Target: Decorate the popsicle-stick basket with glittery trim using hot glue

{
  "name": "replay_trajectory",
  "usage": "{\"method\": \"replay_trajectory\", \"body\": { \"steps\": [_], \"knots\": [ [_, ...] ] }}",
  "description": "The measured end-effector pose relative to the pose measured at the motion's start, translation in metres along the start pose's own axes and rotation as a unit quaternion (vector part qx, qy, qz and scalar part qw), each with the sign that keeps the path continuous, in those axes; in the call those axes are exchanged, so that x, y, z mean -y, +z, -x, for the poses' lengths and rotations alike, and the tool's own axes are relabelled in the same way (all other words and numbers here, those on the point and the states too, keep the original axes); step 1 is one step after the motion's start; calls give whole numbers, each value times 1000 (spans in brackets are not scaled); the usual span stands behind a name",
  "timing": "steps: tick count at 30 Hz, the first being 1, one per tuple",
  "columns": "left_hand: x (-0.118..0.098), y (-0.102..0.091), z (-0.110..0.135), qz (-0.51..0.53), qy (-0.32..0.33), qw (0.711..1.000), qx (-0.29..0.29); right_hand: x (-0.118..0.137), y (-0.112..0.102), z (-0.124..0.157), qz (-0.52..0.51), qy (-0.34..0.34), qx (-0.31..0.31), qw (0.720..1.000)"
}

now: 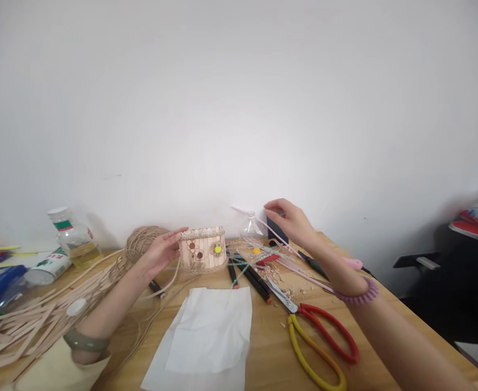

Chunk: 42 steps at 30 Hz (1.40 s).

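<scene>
A small craft-stick box (204, 256) stands upright on the wooden table, decorated with twine bands, two brown button-like flowers and a yellow-centred one. My left hand (159, 252) holds its left side, fingertips at the upper corner. My right hand (290, 220) hovers at the back, fingers curved and slightly apart, with nothing visible between them. Just left of those fingers are a clear cut-off bottle top (252, 225) and a pale pink strip (265, 224). Behind the hand stands a dark box (277, 232), partly hidden.
Red-and-yellow scissors (298, 312), black markers (255, 279) and glittery strands lie centre-right among wood shavings. White paper sheets (208, 331) lie in front. Leftward are a twine ball (141, 241), loose wooden sticks (23, 331), a glass bottle (76, 241) and a can (49, 266). A wall rises behind.
</scene>
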<state>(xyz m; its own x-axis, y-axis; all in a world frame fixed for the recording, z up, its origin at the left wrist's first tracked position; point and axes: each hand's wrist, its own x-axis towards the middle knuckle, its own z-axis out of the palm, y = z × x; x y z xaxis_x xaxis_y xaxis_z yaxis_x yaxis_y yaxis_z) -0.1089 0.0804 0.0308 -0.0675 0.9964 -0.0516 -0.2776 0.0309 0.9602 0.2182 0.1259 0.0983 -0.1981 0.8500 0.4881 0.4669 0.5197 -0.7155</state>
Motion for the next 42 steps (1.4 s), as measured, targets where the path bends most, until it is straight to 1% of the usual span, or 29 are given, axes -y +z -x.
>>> {"method": "replay_trajectory", "body": {
  "steps": [3,7,10,12,14,16,19,21,25,29,31,33,36,38,40,42],
  "knots": [
    [3,1,7,-7,-7,1000,-15,-17,-34,18,46,23,-4,999],
    [7,5,20,-19,19,999,-36,-55,-73,50,115,93,-23,989],
    [12,11,32,-44,57,996,-57,-81,-93,74,174,131,-28,976],
    [18,15,41,-63,84,992,-69,-93,-100,86,214,149,-25,965],
    [26,20,50,-82,101,989,-67,-102,-103,96,254,161,-15,954],
    [36,22,58,-99,104,988,-49,-108,-104,105,295,172,1,940],
    [50,19,66,-125,95,987,-29,-115,-107,115,368,188,26,910],
    [57,14,68,-142,91,985,-27,-121,-110,117,412,183,42,892],
    [63,4,68,-175,84,981,-6,-140,-110,106,462,147,95,870],
    [63,-2,68,-212,91,973,10,-164,-98,88,488,149,136,849],
    [62,-3,68,-224,100,969,10,-173,-93,83,491,154,146,845],
    [61,-3,68,-244,110,963,13,-180,-91,81,486,153,147,848],
    [61,-4,68,-309,141,940,19,-187,-96,82,468,146,123,863],
    [61,-6,68,-367,177,913,21,-188,-102,83,452,141,87,877],
    [60,-8,67,-429,225,874,29,-184,-110,84,430,133,38,892],
    [58,-9,68,-493,295,817,44,-172,-119,84,401,118,-16,908]
  ]
}}
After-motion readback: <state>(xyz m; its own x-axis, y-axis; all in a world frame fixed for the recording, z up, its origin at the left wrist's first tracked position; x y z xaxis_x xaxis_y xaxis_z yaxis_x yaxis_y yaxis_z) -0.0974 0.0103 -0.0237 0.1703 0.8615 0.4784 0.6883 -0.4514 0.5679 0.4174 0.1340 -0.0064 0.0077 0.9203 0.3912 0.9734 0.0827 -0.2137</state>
